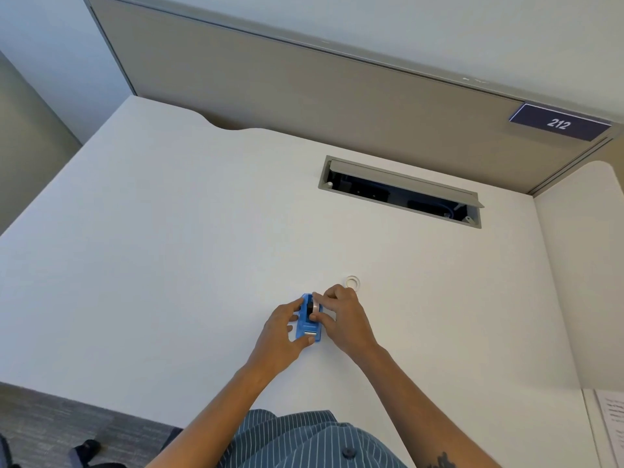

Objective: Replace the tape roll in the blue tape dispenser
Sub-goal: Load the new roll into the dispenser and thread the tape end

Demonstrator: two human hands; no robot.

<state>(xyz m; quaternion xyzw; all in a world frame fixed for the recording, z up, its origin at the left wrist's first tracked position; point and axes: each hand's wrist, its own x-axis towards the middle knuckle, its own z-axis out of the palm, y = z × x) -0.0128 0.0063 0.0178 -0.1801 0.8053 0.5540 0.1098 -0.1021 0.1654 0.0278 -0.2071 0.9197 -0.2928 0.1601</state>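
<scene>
Blue tape dispenser (308, 319) sits on the white desk (169, 248), directly in front of the person, between both hands. Its long axis runs near-to-far, cutter end toward the person, hub end away.

Left hand (282, 327) braces the dispenser from its left side: thumb near the cutter end, fingers curled along the far left wall, hand partly open around the body, not closed tight.

Right hand (341, 319) is at the dispenser's right side, fingertips pinching a tape roll (315, 306) that stands on edge in the hub well. Whether the roll is fully seated or partly lifted cannot be told; the fingers cover its lower half.

A second tape ring (352, 283) lies flat on the desk just beyond the right hand, far-right of the dispenser, apart from it. The right hand is clearly the nearer one to it. Which roll is the old one and which the new cannot be told from size or colour here.

Judgement: the step in hand is at the hub, either pulling a roll out or pressing one in. The move turns on lifting or pushing straight along the well's vertical slot while the left hand keeps the body from sliding

Elsewhere: open cable tray (398, 190) at the desk's far side, well apart
</scene>
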